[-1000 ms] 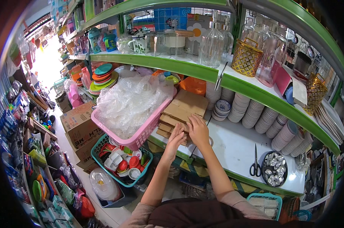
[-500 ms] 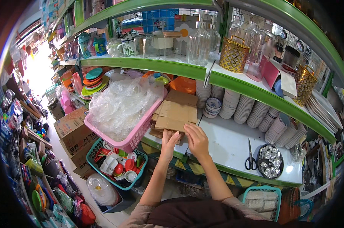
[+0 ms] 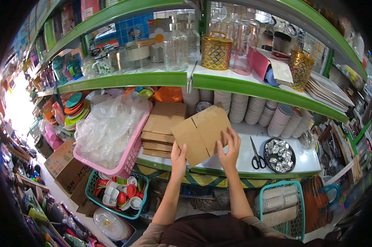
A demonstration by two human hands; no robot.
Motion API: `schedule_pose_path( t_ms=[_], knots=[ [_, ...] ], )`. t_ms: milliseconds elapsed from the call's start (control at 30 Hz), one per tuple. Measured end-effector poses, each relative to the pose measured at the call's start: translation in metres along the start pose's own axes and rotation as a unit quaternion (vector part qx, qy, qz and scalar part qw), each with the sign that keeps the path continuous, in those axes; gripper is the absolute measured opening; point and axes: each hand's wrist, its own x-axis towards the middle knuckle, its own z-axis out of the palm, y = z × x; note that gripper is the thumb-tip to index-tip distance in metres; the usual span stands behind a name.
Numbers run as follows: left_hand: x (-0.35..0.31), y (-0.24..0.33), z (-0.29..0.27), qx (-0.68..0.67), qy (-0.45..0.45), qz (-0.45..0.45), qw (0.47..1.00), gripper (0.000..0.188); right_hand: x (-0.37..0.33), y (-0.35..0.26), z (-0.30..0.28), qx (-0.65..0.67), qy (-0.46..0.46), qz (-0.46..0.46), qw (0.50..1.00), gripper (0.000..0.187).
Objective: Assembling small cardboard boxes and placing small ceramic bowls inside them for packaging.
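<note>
A flat, creased piece of brown cardboard (image 3: pixel 200 133) is raised and tilted over the white shelf between my hands. My left hand (image 3: pixel 178 161) grips its lower left edge, thumb on the face. My right hand (image 3: pixel 230 150) holds its right edge, with the fingers partly behind it. Just left of the held piece lies a stack of folded cardboard (image 3: pixel 163 119). Black-handled scissors (image 3: pixel 258 158) and a dark round dish (image 3: pixel 292 162) of shiny, clear faceted pieces lie on the shelf to the right of my right hand.
A pink basket (image 3: pixel 124 162) heaped with bubble wrap stands left of the stack. Stacked bowls (image 3: pixel 238 108) line the shelf's back. Above runs a green-edged shelf (image 3: pixel 243 84) with glass bottles and gold baskets. Below are teal baskets (image 3: pixel 142 201) and cartons (image 3: pixel 60 164).
One cardboard piece has come off the stack and moved right in both my hands, now lifted and tilted. The view has shifted to the right.
</note>
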Motion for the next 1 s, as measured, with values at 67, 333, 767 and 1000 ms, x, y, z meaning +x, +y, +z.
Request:
schedule_pose_path(
  t_ms=[67, 333, 767, 1000],
  knots=[
    [0.002, -0.01, 0.004, 0.007, -0.005, -0.001, 1.0, 0.045, -0.003, 0.013, -0.011, -0.004, 0.041, 0.09, 0.995, 0.046],
    [0.003, -0.048, 0.017, -0.009, 0.035, -0.043, 0.998, 0.044, -0.051, 0.072, -0.025, 0.074, 0.046, 0.227, 0.97, 0.047],
    [-0.001, -0.089, 0.02, 0.059, -0.043, -0.146, 0.987, 0.056, -0.091, 0.101, -0.04, 0.18, 0.051, 0.434, 0.882, 0.059],
    [0.0, -0.1, 0.014, 0.082, -0.077, -0.173, 0.979, 0.071, -0.075, 0.073, -0.056, 0.267, -0.047, 0.448, 0.852, 0.09]
  ],
)
